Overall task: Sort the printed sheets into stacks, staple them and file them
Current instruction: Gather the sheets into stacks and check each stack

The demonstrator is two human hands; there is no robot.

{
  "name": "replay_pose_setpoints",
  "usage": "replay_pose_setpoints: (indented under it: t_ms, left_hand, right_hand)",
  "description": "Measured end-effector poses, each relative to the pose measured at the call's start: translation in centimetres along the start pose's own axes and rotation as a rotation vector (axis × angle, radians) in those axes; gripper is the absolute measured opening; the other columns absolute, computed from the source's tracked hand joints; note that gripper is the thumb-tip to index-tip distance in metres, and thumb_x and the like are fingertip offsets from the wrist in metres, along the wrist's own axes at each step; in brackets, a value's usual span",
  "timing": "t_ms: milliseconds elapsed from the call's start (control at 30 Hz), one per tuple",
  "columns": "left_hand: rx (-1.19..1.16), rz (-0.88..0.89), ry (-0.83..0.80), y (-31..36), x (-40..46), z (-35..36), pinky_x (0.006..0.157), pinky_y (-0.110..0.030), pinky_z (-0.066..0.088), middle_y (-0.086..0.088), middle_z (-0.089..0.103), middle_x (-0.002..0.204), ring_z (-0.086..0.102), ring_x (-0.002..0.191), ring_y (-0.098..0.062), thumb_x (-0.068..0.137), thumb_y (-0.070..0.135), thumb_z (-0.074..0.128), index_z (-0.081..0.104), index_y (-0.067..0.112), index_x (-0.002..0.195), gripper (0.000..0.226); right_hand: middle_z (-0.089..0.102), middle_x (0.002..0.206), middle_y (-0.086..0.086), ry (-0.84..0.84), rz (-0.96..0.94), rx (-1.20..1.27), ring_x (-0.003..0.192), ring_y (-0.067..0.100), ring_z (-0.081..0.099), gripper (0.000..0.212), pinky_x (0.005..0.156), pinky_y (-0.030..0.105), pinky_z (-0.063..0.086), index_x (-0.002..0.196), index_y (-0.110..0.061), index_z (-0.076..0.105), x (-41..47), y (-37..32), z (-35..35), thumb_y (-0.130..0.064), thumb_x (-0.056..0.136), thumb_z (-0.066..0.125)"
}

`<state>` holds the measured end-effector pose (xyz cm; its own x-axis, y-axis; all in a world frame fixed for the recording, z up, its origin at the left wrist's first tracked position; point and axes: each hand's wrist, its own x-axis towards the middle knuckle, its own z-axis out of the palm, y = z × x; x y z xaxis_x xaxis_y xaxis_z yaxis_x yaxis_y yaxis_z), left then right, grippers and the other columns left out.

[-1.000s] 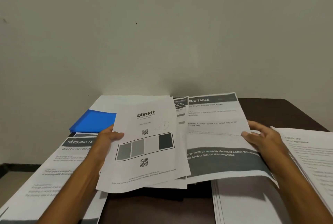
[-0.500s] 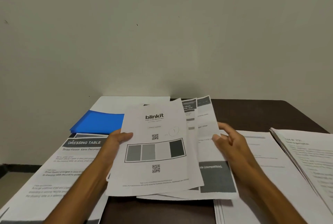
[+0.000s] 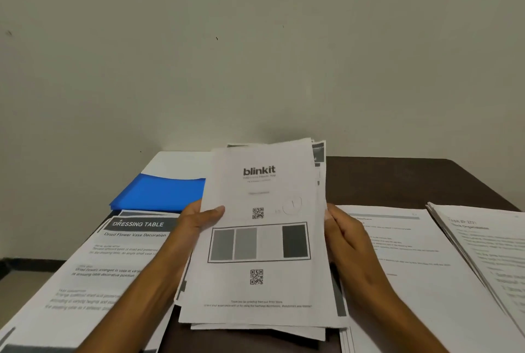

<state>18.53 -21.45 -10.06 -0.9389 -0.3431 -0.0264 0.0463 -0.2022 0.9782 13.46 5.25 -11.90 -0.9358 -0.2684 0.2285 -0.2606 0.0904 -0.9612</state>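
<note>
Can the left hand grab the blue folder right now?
Probably not yet: the left hand grips the blinkit bundle. The blue folder lies just beyond it, uncovered.

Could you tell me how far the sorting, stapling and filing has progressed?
Sorted: piles lie left and right. In hand: both hands, left hand and right hand, grip the blinkit-topped bundle. Left: no stapler shows; the blue folder awaits.

A plain, pale grey-green wall (image 3: 255, 54) fills the upper half, evenly and dimly lit. Below it stands a dark brown desk (image 3: 397, 179). Floor (image 3: 25, 281) with a dark skirting shows at lower left.
</note>
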Motion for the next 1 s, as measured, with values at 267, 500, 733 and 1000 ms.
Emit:
replay_pose_setpoints:
  t_ms: [267, 500, 733, 1000]
  left_hand:
    - [-0.19, 0.019, -0.003, 1.4, -1.6, -0.1, 0.11, -0.058, 0.046, -0.018, 0.071, 0.131, 0.068, 0.12, -0.042, 0.101, 0.014, 0.058, 0.067, 0.015, 0.135, 0.035]
    - [-0.174, 0.036, -0.058, 3.3, -2.3, 0.5, 0.107, -0.061, 0.05, -0.022, 0.067, 0.136, 0.066, 0.123, -0.044, 0.101, 0.012, 0.057, 0.063, 0.011, 0.139, 0.039]
    - [-0.071, 0.148, -0.102, 7.5, -3.6, 1.7, 0.093, -0.053, 0.061, -0.022, 0.071, 0.128, 0.071, 0.112, -0.043, 0.099, 0.011, 0.059, 0.063, 0.011, 0.135, 0.036]
    - [-0.081, 0.204, -0.034, 7.5, -5.2, 2.7, 0.096, -0.051, 0.06, -0.021, 0.072, 0.127, 0.071, 0.114, -0.04, 0.103, 0.011, 0.057, 0.057, 0.006, 0.139, 0.036]
  right_hand:
    - [0.073, 0.123, -0.012, 0.089, 0.055, 0.046, 0.11, 0.021, 0.074, 0.07, 0.091, 0.052, 0.062, 0.131, -0.05, 0.056, 1.0, 1.5, -0.5, -0.095, 0.078, 0.044]
    - [0.06, 0.133, -0.03, -0.072, -0.063, -0.135, 0.115, -0.015, 0.061, 0.078, 0.084, 0.013, 0.056, 0.15, -0.044, 0.038, 0.5, -1.9, -0.7, -0.072, 0.082, 0.064]
    - [0.07, 0.129, -0.016, -0.007, -0.117, 0.097, 0.12, 0.004, 0.067, 0.069, 0.095, 0.03, 0.06, 0.148, -0.034, 0.048, 0.5, -5.2, -1.9, -0.046, 0.088, 0.079]
    - [0.065, 0.105, -0.045, 0.035, -0.186, 0.164, 0.104, -0.019, 0.063, 0.036, 0.07, 0.006, 0.053, 0.133, -0.038, 0.05, -1.8, -9.1, -0.6, -0.053, 0.101, 0.043]
